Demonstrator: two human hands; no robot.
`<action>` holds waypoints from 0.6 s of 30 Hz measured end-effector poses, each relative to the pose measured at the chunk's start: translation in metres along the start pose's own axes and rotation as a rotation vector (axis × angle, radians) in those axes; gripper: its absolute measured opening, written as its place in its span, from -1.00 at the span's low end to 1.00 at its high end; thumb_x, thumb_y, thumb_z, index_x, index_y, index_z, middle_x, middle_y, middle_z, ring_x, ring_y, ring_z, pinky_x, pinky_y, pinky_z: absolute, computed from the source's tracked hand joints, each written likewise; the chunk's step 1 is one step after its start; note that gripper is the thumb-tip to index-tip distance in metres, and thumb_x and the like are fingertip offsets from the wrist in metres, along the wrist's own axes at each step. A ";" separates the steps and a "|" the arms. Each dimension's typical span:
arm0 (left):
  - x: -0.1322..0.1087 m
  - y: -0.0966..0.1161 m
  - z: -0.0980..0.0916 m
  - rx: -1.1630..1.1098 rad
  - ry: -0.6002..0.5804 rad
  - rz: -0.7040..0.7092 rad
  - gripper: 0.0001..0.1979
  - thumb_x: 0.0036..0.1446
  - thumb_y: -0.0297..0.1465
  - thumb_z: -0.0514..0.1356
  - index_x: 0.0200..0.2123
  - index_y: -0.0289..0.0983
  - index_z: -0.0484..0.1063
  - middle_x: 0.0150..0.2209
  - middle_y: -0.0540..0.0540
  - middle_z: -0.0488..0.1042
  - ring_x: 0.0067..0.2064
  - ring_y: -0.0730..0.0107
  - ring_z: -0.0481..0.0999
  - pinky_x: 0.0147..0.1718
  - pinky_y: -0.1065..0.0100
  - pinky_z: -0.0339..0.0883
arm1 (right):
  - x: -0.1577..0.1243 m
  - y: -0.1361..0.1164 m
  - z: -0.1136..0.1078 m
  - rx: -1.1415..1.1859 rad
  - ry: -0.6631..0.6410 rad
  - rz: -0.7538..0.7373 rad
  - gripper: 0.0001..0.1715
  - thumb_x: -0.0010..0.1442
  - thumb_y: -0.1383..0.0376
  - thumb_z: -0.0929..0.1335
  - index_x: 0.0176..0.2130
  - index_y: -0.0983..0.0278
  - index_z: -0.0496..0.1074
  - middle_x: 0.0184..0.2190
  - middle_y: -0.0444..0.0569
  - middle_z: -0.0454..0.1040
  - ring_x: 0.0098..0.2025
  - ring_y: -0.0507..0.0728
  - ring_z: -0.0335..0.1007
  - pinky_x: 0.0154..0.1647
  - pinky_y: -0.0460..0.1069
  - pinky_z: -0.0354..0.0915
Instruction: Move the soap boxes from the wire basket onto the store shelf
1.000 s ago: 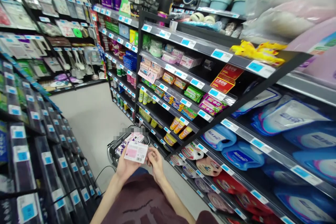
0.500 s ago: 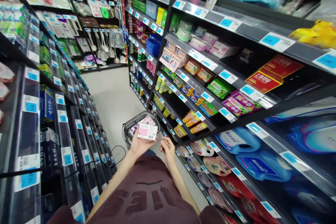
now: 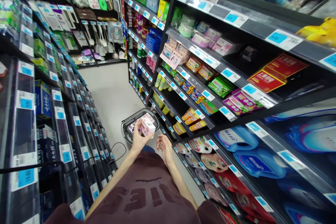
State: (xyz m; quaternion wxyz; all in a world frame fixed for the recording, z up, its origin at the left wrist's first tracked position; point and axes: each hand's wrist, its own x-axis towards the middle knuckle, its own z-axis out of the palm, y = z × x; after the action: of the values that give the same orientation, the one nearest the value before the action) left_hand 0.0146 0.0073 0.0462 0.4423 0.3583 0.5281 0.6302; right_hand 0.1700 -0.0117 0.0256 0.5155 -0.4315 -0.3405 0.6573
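My left hand (image 3: 138, 140) is closed around a small pink-and-white box (image 3: 147, 127), thumb on one side and fingers on the other. The box is tilted, showing a printed face. Below it, a dark shopping basket (image 3: 126, 123) with perforated sides holds pink and purple packs, partly covered by the box and hand. To the right of the box, my right hand (image 3: 165, 147) is raised with nothing in it, its fingers apart and loosely bent.
On the right, a tall shelf carries boxed soaps (image 3: 174, 54), bright bar packs (image 3: 220, 85), yellow bottles (image 3: 197, 126) and blue detergent jugs (image 3: 258, 162). Another shelf (image 3: 64, 147) with price tags lines the left. A black cable (image 3: 120, 143) loops out from it. Grey floor (image 3: 107, 87) runs between them.
My left hand has turned the box, so a different face shows instead of the back with its barcode. My right hand's fingers have loosened and spread. The view has shifted slightly.
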 end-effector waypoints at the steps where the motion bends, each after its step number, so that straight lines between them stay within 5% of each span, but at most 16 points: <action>1: 0.000 0.001 -0.001 0.067 0.015 0.052 -0.05 -0.18 -0.29 0.51 0.27 -0.13 0.17 0.33 -0.26 0.20 0.38 -0.04 0.19 0.29 0.09 0.14 | 0.000 0.000 0.000 0.001 -0.004 0.003 -0.58 0.22 -0.02 0.40 -0.12 0.26 0.51 -0.37 -0.08 0.48 -0.52 -0.01 0.35 -0.57 -0.12 0.13; 9: -0.005 0.013 -0.001 0.357 0.079 0.251 -0.11 -0.21 -0.35 0.51 0.23 -0.15 0.29 0.24 -0.24 0.30 0.31 -0.14 0.23 0.33 -0.03 0.03 | 0.004 -0.005 0.004 -0.078 -0.089 -0.018 -0.51 0.19 -0.03 0.43 -0.03 0.24 0.51 -0.17 0.01 0.53 -0.42 0.04 0.44 -0.54 -0.09 0.28; 18: 0.001 -0.001 -0.006 0.554 -0.040 0.494 -0.25 -0.13 -0.39 0.44 0.18 -0.12 0.35 0.15 -0.24 0.37 0.24 -0.19 0.28 0.28 -0.12 0.08 | 0.021 -0.008 0.017 -0.249 -0.120 -0.110 -0.50 0.09 0.04 0.52 -0.05 0.23 0.47 -0.32 -0.10 0.52 -0.46 0.03 0.38 -0.62 -0.13 0.31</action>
State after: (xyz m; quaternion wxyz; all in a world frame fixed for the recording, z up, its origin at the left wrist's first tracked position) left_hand 0.0090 0.0060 0.0441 0.1734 0.5934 0.5676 0.5437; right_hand 0.1560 0.0105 0.0352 0.4720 -0.4327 -0.4726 0.6055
